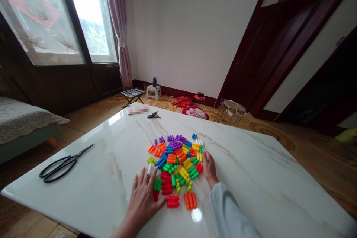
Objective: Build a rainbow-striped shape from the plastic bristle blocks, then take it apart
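Observation:
A pile of small plastic toy blocks in purple, orange, blue, yellow, green, red and white lies on the glossy marble-patterned table. At the pile's near left side, my left hand is open, palm down, fingers spread, touching red, green and white pieces at its edge. Along the right edge of the pile rests my right hand, open and turned on its side, its fingers stretched out beside yellow and red pieces. A red block and an orange-red block sit nearest me, between the hands.
Black-handled scissors lie at the table's left. Near the far edge are dark pliers and a pale, blurred-out item. Beyond the table stand a folding stool, a white stool and a round-topped metal stool.

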The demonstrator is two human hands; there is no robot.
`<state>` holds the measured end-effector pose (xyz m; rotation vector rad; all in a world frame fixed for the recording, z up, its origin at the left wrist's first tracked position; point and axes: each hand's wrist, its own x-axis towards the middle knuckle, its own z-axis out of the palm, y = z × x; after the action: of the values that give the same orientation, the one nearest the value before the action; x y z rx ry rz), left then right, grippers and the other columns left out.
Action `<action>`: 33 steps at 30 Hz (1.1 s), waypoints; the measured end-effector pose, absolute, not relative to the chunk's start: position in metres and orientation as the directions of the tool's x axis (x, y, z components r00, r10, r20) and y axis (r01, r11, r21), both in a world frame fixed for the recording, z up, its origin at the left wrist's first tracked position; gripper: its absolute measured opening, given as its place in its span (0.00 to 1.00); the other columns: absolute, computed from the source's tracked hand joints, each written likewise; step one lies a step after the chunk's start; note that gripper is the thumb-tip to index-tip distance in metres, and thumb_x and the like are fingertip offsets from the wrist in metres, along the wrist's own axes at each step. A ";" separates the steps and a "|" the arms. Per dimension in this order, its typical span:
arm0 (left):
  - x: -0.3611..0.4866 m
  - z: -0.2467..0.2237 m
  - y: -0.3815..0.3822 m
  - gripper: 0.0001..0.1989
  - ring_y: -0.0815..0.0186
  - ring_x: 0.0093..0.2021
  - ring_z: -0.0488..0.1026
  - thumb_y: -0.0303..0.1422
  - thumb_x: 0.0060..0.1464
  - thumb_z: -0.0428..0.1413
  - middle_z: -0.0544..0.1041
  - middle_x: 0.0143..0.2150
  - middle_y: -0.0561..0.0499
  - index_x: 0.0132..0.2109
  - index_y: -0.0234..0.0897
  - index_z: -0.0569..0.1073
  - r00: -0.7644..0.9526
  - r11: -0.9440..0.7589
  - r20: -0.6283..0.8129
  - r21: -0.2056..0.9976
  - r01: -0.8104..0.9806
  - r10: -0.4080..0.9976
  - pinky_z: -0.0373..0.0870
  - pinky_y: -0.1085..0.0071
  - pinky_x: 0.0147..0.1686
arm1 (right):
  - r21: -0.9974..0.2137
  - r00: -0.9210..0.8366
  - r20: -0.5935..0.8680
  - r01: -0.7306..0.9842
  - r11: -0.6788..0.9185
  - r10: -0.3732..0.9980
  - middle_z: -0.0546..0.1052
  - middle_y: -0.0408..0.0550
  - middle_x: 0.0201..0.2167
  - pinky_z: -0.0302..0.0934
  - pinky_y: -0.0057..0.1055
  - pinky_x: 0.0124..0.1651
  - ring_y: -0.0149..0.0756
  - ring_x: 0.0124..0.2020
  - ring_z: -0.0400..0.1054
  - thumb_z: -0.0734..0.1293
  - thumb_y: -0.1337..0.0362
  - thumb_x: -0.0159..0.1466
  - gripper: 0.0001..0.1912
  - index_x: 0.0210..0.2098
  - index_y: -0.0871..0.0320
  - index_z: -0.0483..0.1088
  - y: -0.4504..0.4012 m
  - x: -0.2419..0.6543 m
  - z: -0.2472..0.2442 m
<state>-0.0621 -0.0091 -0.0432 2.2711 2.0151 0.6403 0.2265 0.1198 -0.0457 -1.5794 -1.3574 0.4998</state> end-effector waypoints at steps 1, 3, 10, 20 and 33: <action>-0.062 -0.044 -0.009 0.45 0.48 0.69 0.40 0.49 0.46 0.56 0.58 0.66 0.41 0.68 0.39 0.51 0.073 -0.159 0.281 0.296 0.942 0.957 0.37 0.49 0.64 | -0.885 0.304 0.232 0.459 0.072 0.924 0.71 0.57 0.54 0.55 0.41 0.59 0.45 0.57 0.63 0.52 0.37 0.60 0.37 0.52 0.59 0.68 0.111 0.220 -0.043; -0.063 -0.045 -0.009 0.46 0.48 0.69 0.40 0.51 0.46 0.55 0.58 0.66 0.41 0.68 0.40 0.51 0.074 -0.163 0.287 0.300 0.940 0.955 0.37 0.48 0.64 | -0.927 0.230 0.195 0.361 0.103 0.953 0.70 0.55 0.56 0.57 0.39 0.59 0.43 0.57 0.63 0.54 0.40 0.62 0.34 0.55 0.58 0.66 0.095 0.209 -0.038; -0.062 -0.045 -0.009 0.47 0.47 0.69 0.42 0.58 0.46 0.53 0.59 0.66 0.42 0.68 0.42 0.52 0.060 -0.153 0.276 0.330 0.932 0.959 0.38 0.48 0.64 | -0.851 0.272 0.344 0.494 0.176 0.898 0.75 0.57 0.49 0.56 0.40 0.58 0.44 0.52 0.66 0.52 0.41 0.63 0.32 0.47 0.59 0.71 0.138 0.226 -0.019; -0.062 -0.048 -0.010 0.49 0.45 0.69 0.43 0.58 0.45 0.54 0.59 0.66 0.45 0.69 0.44 0.47 0.069 -0.172 0.308 0.323 0.930 0.949 0.39 0.47 0.64 | -0.641 -0.030 0.172 0.755 0.135 0.985 0.73 0.55 0.52 0.49 0.40 0.62 0.42 0.57 0.61 0.49 0.40 0.63 0.35 0.48 0.59 0.72 0.237 0.204 -0.023; -0.057 -0.038 -0.012 0.52 0.45 0.69 0.41 0.53 0.46 0.57 0.38 0.71 0.37 0.70 0.42 0.39 0.032 -0.175 0.333 0.411 0.895 0.942 0.40 0.43 0.62 | -0.401 -0.324 0.246 0.824 0.400 0.914 0.70 0.52 0.53 0.57 0.37 0.54 0.44 0.53 0.64 0.64 0.45 0.58 0.32 0.58 0.52 0.63 0.138 0.117 0.017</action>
<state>-0.0572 -0.0117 -0.0377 2.1912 1.9581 0.8303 0.1169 0.1379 0.0168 -1.4884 -2.2328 0.2813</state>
